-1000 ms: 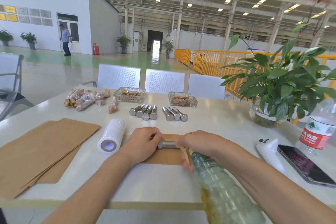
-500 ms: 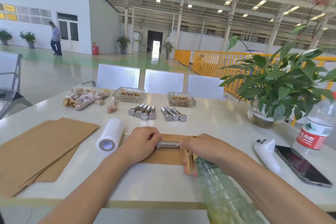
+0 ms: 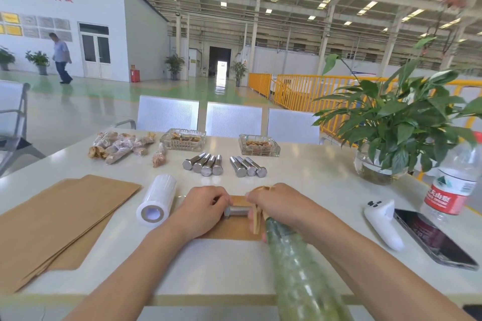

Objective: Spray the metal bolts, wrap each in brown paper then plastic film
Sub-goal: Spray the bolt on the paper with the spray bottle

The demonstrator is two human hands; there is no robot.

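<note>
1. Change since the earlier views: the left hand (image 3: 203, 207) has slid along the bolt (image 3: 238, 210) toward the right hand (image 3: 271, 203), so less bare shank shows between the two hands. The spray bottle (image 3: 294, 268) stays aimed at the bolt from the right.
2. Meaning for the task: judged from these views, the spray step on this bolt is in progress or near its end; wrapping has not begun.
3. Fingers, left hand: curled around the head end of the bolt, holding it just above the sheet.
4. Fingers, right hand: closed around the neck and tan trigger of the spray bottle.
5. Location: the bolt lies horizontal over a brown paper sheet (image 3: 229, 229) at the near centre of the worktop (image 3: 300, 177).
6. Appearance: short, bright, smooth steel shank; the head is hidden under the left hand. Wetness cannot be judged.
7. Remaining stock: seven bare bolts (image 3: 224, 165) lie in two groups farther back; wrapped bolts (image 3: 117, 146) lie at far left.
8. Supplies: film roll (image 3: 156, 200) just left of the left hand; paper stack (image 3: 57, 216) at left.
</note>
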